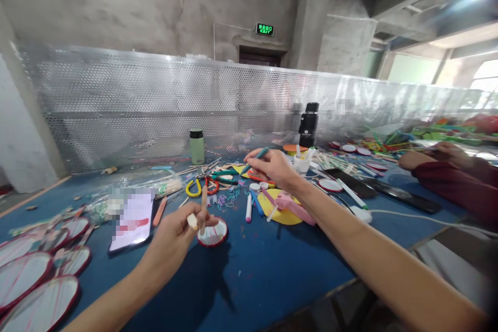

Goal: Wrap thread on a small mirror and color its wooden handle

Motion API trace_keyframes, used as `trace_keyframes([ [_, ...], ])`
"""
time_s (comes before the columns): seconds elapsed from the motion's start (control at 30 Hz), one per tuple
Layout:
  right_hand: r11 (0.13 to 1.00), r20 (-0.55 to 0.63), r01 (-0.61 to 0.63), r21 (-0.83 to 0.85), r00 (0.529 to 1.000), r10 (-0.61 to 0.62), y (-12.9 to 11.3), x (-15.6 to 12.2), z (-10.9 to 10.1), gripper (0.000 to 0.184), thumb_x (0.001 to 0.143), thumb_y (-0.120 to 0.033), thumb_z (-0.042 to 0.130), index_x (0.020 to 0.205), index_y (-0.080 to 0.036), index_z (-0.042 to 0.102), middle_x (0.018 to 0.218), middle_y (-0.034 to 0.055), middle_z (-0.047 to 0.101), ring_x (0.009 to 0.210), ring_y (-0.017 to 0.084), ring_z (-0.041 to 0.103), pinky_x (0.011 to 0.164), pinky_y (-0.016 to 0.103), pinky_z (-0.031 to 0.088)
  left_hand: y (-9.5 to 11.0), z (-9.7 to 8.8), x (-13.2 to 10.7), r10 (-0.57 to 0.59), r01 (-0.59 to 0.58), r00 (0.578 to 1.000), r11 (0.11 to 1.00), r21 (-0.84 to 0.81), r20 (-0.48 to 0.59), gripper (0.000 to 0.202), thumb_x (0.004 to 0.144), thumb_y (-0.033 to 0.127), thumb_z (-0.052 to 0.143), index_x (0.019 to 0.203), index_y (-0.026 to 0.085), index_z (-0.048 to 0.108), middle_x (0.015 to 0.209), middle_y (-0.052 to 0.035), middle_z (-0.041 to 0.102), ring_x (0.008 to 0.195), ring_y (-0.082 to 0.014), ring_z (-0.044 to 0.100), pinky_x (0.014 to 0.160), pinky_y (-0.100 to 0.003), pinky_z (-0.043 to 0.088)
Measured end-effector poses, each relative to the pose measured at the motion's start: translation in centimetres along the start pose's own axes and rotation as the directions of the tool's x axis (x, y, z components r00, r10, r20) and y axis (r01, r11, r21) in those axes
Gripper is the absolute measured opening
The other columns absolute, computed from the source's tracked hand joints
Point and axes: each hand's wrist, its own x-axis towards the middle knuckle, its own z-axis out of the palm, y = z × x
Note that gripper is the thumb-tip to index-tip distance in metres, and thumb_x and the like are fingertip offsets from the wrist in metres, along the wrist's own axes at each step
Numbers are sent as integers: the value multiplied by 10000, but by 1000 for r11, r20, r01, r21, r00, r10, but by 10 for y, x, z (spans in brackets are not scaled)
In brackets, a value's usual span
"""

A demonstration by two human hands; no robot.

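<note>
**Small fan held at lower centre, pen held above it**

The small fan (212, 234), white with a red rim, sits at lower centre of the frame, just above the blue worktop (264, 275). Its wooden stick (203, 207) points upward. The left grip (173, 236) is closed on the fan, fingers pinching the stick.

The right grip (274, 166), at upper centre, is clenched on a teal pen (257, 157) whose tip points toward the upper right.

Between the two grips lie scissors (199, 187) with yellow and red handles, loose markers and coloured clips. A yellow paper cut-out (283, 211) lies just right of the fan.

A phone (132, 220) lies left of the left grip. Finished fans (39, 290) are stacked at the lower left corner.

A green bottle (197, 146) and a black bottle (308, 124) stand upright near the perforated metal screen (116, 98).

At the right edge, a co-worker's arm in a dark red sleeve (451, 179) rests on the worktop.
</note>
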Motion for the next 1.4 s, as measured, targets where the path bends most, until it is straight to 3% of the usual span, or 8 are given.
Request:
trace_keyframes([
  [0.07, 988, -75, -17, 156, 997, 29, -16, -3, 1, 339, 939, -450, 413, 1045, -183, 592, 581, -50, 531, 385, 60, 363, 398, 229, 308, 0, 1, 0, -10, 10, 1000, 1000, -14, 7, 262, 914, 419, 491, 756, 220, 553, 834, -55, 784, 891, -247, 737, 777, -311, 564],
  [0.13, 821, -111, -65, 567, 982, 154, -31, -8, 6, 279, 866, -469, 577, 931, -198, 594, 592, -52, 551, 386, 53, 381, 380, 225, 300, 1, 2, -1, -10, 11, 1000, 1000, -22, 10, 257, 913, 413, 503, 749, 222, 554, 814, -49, 791, 873, -241, 735, 787, -313, 558],
  [0.17, 735, -92, -77, 674, 978, 186, -37, -11, 9, 270, 835, -461, 630, 899, -200, 598, 601, -49, 570, 387, 50, 399, 379, 222, 312, 2, 2, -1, -8, 8, 1000, 1000, -23, 11, 259, 912, 412, 509, 742, 222, 555, 811, -48, 794, 870, -240, 733, 788, -313, 554],
  [0.27, 605, -95, -59, 794, 971, 220, -48, -22, 22, 254, 810, -418, 682, 921, -203, 606, 666, -29, 643, 403, 49, 465, 382, 211, 343, 4, 2, -1, -4, 4, 1000, 1000, -20, 15, 271, 918, 418, 510, 752, 220, 592, 844, -51, 804, 895, -249, 724, 774, -317, 540],
  [0.43, 580, -129, -23, 814, 967, 219, -54, -41, 39, 235, 824, -398, 686, 861, -195, 573, 662, -12, 689, 372, 59, 504, 364, 197, 367, 5, 4, -1, -7, 8, 1000, 996, -86, 10, 312, 938, 444, 487, 767, 210, 604, 855, -63, 804, 854, -248, 719, 755, -326, 518],
  [0.67, 668, -219, 21, 744, 952, 214, -61, -53, 47, 204, 859, -367, 659, 793, -193, 575, 606, -16, 670, 357, 60, 500, 344, 179, 372, 3, 6, -2, 0, -1, 1000, 994, -110, -12, 344, 945, 464, 483, 729, 204, 545, 804, -60, 776, 819, -237, 719, 746, -309, 496],
  [0.9, 866, -309, 171, 471, 951, -19, -73, -62, 55, 105, 889, -270, 601, 872, -181, 653, 638, -10, 662, 376, 60, 525, 372, 188, 440, 4, 7, -3, -2, -2, 1000, 990, -141, -29, 318, 945, 425, 468, 734, 201, 548, 794, -56, 751, 807, -234, 691, 709, -299, 479],
  [1.4, 904, -302, 229, 361, 946, -119, -71, -66, 59, 100, 895, -227, 596, 960, -224, 672, 700, -20, 673, 423, 61, 562, 387, 179, 449, 6, 8, -5, 24, -24, 1000, 996, -85, -5, 296, 955, 378, 461, 792, 188, 621, 838, -65, 747, 794, -214, 657, 732, -294, 462],
])
